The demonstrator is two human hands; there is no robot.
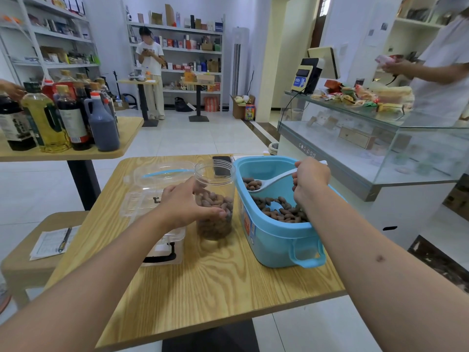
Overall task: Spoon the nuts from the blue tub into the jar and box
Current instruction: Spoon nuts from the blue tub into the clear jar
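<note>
Left hand point(184, 201) wrapped round part-filled jar point(215, 199); right hand point(310, 177) fisted on spoon point(271, 182), nut-laden, over tub point(274, 224), right of jar.

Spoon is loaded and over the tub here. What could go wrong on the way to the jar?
1. The spoon looks heaped with nuts; some may roll off crossing the blue tub rim.
2. The jar mouth is narrow, so nuts could land on the table despite the left hand steadying it.
3. The right hand grips the handle's far end, giving less control.
</note>
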